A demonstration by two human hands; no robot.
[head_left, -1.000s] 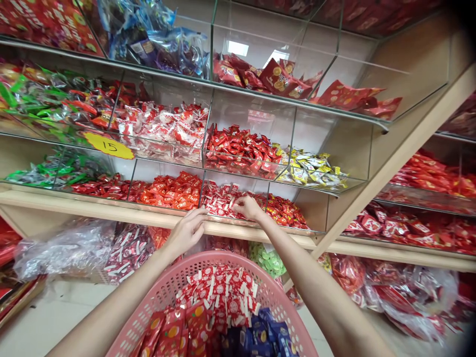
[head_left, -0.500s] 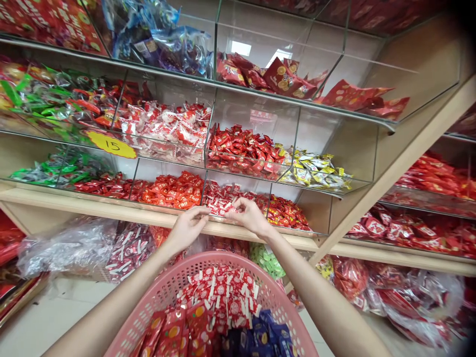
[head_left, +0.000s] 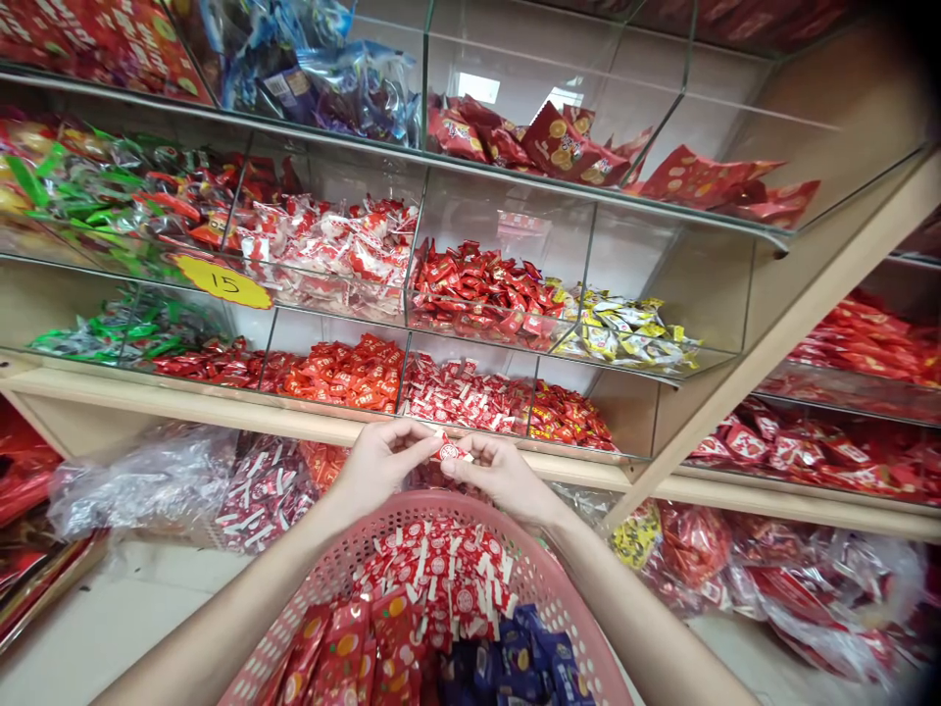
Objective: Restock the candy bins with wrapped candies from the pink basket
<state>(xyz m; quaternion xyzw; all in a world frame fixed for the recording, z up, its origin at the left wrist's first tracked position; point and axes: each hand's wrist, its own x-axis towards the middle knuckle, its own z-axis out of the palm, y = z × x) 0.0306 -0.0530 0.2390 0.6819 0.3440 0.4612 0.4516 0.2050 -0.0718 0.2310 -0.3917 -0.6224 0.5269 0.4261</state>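
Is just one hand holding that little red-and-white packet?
No, the left hand pinches one end of the red-and-white packet while the right hand pinches the other.

The person has 1 L hand (head_left: pixel 386 459) & 1 R hand (head_left: pixel 507 480) on 1 red/wht sweet (head_left: pixel 450 452) nr the far edge of 1 pink basket (head_left: pixel 342 561). Basket has 3 grps, pcs. overlapping too much to count: 1 of piled sweets (head_left: pixel 433 559) by far edge, 1 of red pkts (head_left: pixel 353 647) toward L edge, 1 of blue pkts (head_left: pixel 521 657) toward R. 1 yellow tag (head_left: pixel 222 282) is on the clear shelf's (head_left: pixel 330 317) front edge, L side.
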